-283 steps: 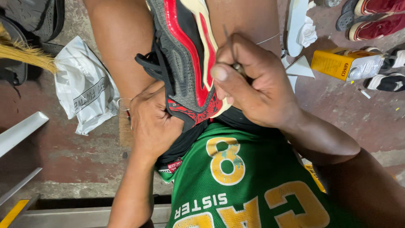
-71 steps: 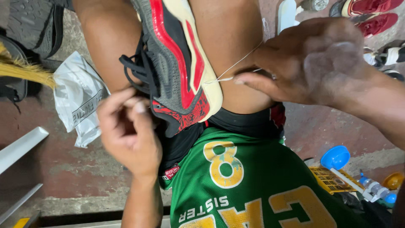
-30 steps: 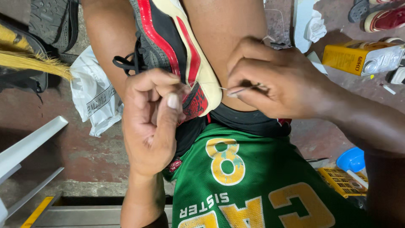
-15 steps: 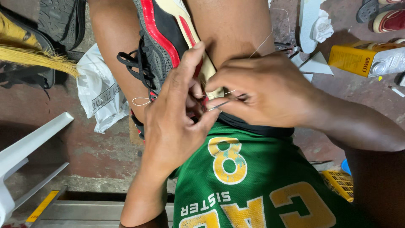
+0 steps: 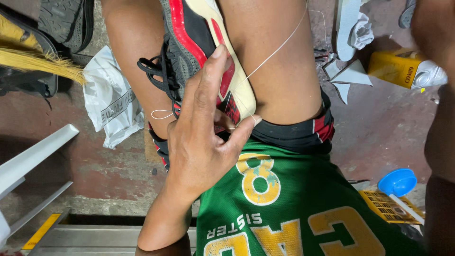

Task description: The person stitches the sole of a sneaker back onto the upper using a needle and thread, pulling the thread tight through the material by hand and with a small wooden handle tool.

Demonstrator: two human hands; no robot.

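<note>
Left hand [image 5: 201, 142] grip closed on red-and-cream shoe [image 5: 208, 57] at frame centre, wedged between knees; right hand's grip out of view, white thread [image 5: 277, 47] taut; shoe judged light, pliable, best held by sole edge.

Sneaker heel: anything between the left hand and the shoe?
Nothing visible. The left hand lies directly on the sneaker clamped between the knees, fingers across its cream sole edge. The taut thread runs up and right, away from that hand.
</note>
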